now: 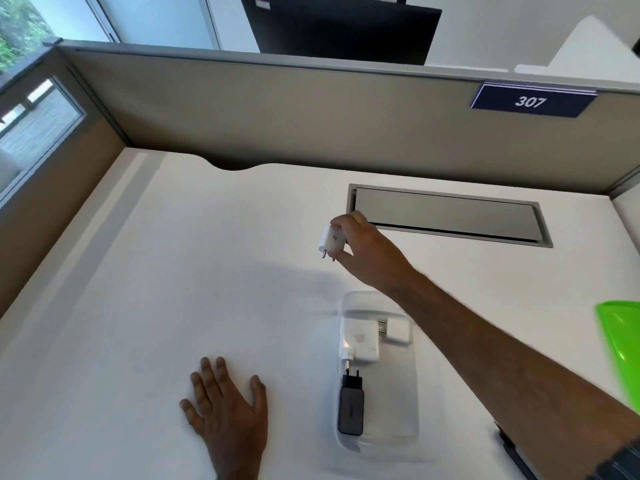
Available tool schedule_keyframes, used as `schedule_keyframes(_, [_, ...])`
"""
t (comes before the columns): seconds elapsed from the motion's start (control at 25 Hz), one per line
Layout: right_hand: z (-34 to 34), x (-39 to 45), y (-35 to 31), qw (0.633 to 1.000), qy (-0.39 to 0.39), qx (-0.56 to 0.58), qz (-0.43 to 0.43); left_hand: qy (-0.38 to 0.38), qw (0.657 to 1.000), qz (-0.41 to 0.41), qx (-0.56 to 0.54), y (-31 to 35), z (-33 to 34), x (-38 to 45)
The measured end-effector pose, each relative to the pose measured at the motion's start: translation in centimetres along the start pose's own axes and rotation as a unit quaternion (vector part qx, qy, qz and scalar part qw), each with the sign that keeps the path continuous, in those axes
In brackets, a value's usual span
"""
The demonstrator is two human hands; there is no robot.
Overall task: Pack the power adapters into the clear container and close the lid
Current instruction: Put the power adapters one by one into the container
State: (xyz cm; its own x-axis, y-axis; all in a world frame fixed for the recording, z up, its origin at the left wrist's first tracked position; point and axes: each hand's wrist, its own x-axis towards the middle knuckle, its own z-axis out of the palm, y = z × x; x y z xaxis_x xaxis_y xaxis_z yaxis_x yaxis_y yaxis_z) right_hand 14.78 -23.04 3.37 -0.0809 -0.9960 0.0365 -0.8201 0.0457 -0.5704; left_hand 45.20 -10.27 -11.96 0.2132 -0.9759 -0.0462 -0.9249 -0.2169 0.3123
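Right hand (360, 251) pinching small white round-pin adapter (331, 241) above desk (173, 271), just beyond clear plastic container (377, 368). Best dropped flat into free far-end space, pins sideways. Left hand (227, 410) flat, empty.

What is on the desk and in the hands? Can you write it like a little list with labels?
right hand: holds small white plug adapter above the desk
left hand: flat on white desk, empty
clear plastic container: open, on desk
inside container: large white square adapter, small white adapter, black adapter
green plastic lid: at right edge
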Motion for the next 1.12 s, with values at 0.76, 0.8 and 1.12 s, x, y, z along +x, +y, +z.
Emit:
schedule_keyframes(0.76, [-1.1, -17.4, 2.5, 0.951, -0.121, -0.280, 0.057, -0.026, 1.000, -0.002, 0.003, -0.3, -0.3, -0.4])
schedule_keyframes(0.8, [-0.5, -17.7, 2.5, 0.943, -0.128, -0.302, 0.056, -0.025, 1.000, -0.003, 0.002, -0.3, -0.3, -0.4])
schedule_keyframes(1.12, [2.4, -18.1, 3.1, 0.923, -0.126, -0.359, 0.053, -0.020, 1.000, -0.001, -0.009, -0.4, -0.1, -0.3])
